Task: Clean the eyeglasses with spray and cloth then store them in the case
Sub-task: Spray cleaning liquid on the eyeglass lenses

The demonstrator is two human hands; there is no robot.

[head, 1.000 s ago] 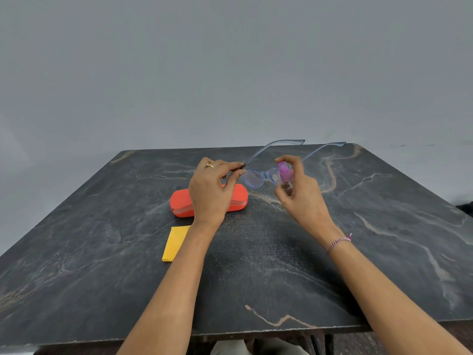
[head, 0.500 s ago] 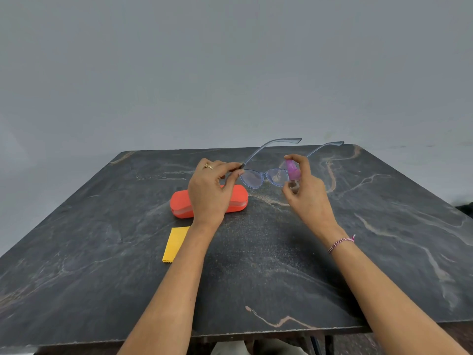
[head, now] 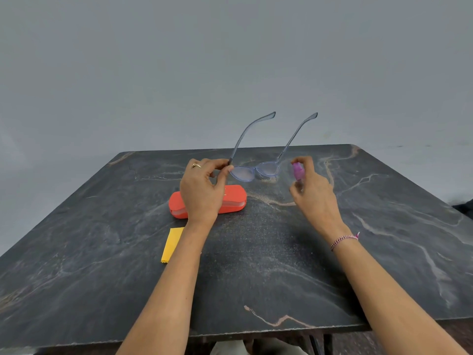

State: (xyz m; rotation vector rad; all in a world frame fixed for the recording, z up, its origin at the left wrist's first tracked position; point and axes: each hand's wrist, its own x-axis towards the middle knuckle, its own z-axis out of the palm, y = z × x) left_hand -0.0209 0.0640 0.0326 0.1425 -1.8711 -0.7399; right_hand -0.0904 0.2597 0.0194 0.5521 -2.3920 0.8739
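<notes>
Eyeglasses [head: 253,171] hang above the dark table [head: 256,265], pinched at one hinge by the left hand [head: 202,193], temples pointing up and away. Just beside them the right hand [head: 316,196] grips a small purple spray bottle [head: 298,171]. Orange case [head: 231,199] lies closed under the left hand, yellow cloth [head: 172,244] near it.

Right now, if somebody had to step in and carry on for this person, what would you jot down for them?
Left hand: pinching the eyeglasses at the hinge, held up with arms open.
Right hand: holding the small purple spray bottle just beside the lenses.
On the table: orange case, shut; yellow cloth nearer, beside the left forearm.
Done: glasses and spray in hand.
Left: finish spraying, wipe with cloth, open case, store glasses.
</notes>
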